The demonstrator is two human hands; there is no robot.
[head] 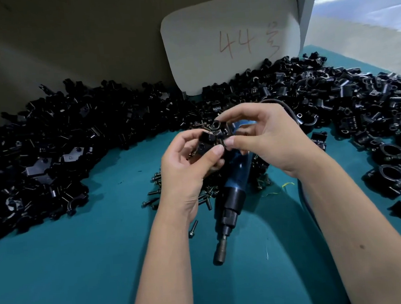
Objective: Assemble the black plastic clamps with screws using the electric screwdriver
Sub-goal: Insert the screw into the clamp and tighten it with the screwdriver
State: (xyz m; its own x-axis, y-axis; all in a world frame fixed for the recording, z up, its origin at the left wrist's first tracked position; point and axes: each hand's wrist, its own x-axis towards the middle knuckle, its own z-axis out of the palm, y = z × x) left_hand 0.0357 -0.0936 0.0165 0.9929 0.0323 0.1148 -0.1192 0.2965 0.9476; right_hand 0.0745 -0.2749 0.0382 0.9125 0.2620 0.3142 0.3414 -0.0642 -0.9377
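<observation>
Forearms reach in over the teal table (61,282), both hands, left hand (186,167) and right hand (265,139), pinching black clamp pieces (214,136) together to mate them above the screws (157,198), screwdriver (232,197) lying idle beneath within reach.

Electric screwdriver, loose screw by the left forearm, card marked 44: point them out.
electric screwdriver (234,197): head view, on its dark collar.
loose screw (193,228): head view, on its shank.
white card (200,44): head view, on its blank left part.
</observation>
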